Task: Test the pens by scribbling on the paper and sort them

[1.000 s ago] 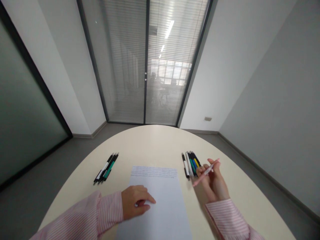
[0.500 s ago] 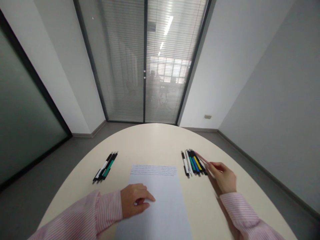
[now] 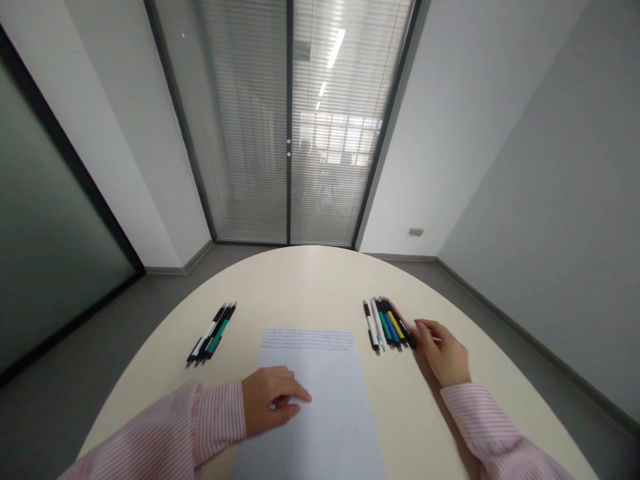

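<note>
My right hand [image 3: 443, 352] curls at pink pen [image 3: 401, 315], grip unclear; best aligned gently. Left hand [image 3: 270, 401] loose on paper [image 3: 335, 420].

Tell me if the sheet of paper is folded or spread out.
Spread out: the paper lies flat on the table, no crease showing, with the left hand over it; its near edge is out of view.
</note>
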